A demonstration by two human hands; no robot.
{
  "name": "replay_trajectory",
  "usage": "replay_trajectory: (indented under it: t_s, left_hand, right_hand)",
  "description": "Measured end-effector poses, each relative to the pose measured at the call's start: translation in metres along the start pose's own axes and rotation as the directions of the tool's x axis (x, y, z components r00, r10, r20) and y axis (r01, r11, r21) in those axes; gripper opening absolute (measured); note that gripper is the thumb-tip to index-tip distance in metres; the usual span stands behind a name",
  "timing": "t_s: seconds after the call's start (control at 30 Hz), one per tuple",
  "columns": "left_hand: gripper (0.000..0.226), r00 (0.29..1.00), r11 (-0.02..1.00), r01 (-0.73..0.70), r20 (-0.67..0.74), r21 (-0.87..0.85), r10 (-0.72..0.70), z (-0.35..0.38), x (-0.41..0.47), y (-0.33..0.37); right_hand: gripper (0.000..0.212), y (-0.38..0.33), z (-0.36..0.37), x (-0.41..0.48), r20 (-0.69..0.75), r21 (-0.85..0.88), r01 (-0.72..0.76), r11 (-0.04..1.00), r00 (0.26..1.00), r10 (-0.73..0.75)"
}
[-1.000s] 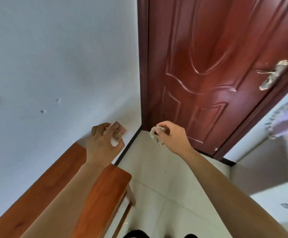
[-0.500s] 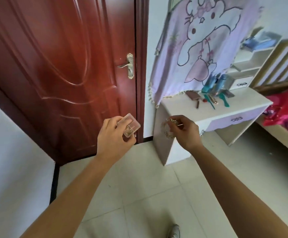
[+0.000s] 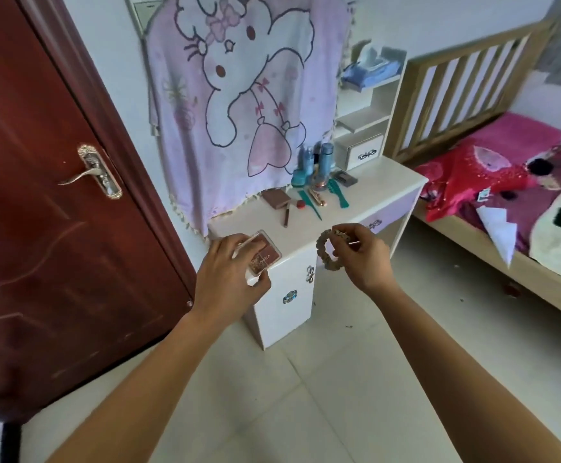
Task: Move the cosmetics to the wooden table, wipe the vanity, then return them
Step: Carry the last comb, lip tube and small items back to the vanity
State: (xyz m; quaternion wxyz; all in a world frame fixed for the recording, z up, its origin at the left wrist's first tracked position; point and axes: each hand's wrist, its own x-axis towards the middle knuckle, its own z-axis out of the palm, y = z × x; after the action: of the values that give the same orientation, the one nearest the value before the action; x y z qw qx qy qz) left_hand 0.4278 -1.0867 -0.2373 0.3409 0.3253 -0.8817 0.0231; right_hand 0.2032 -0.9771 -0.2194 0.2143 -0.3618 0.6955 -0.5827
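My left hand [image 3: 230,274] grips a small clear-lidded makeup palette [image 3: 265,254] with brownish pans, held over the near left corner of the white vanity [image 3: 366,195]. A beige beaded hair tie [image 3: 326,250] hangs from the fingers of my right hand [image 3: 364,259], in front of the vanity's front edge. Farther back on the vanity top lie a brown compact [image 3: 275,198], a pencil [image 3: 286,216], a small red pot [image 3: 301,204], teal combs [image 3: 337,193] and blue bottles [image 3: 319,160].
A dark red door [image 3: 55,228] stands at the left. A pink cartoon towel [image 3: 245,95] hangs over the wall behind the vanity. White shelves with a drawer [image 3: 362,152] stand at its right end. A bed [image 3: 523,202] fills the right side. Pale floor tiles [image 3: 306,379] lie below.
The view has swung right from the wooden table and door to the vanity. Both hands kept their items and have come up to the vanity's near corner.
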Motion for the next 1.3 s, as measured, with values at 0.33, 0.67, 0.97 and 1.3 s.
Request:
replay_trajectory:
  t_s: [0.33, 0.67, 0.97, 1.3]
  left_hand:
    - [0.051, 0.995, 0.999, -0.016, 0.094, -0.047, 0.021, 0.12, 0.114, 0.015]
    - [0.057, 0.986, 0.983, 0.011, 0.164, -0.181, 0.02, 0.273, 0.313, -0.013]
    - [0.055, 0.973, 0.968, -0.023, 0.217, -0.248, 0.078, 0.385, 0.456, -0.011]
    - [0.054, 0.882, 0.966, 0.244, 0.432, -0.081, -0.187, 0.544, 0.445, 0.029]
  right_hand:
    - [0.011, 0.06, -0.047, 0.149, -0.051, -0.037, -0.074, 0.997, 0.996, 0.072]
    - [0.008, 0.088, -0.071, 0.371, -0.133, -0.142, -0.136, 0.98, 0.984, 0.117]
    - [0.01, 0.121, -0.099, 0.527, -0.191, -0.15, -0.166, 0.975, 0.972, 0.137]
    - [0.012, 0.248, -0.125, 0.684, 0.087, -0.243, -0.222, 0.944, 0.965, 0.249]
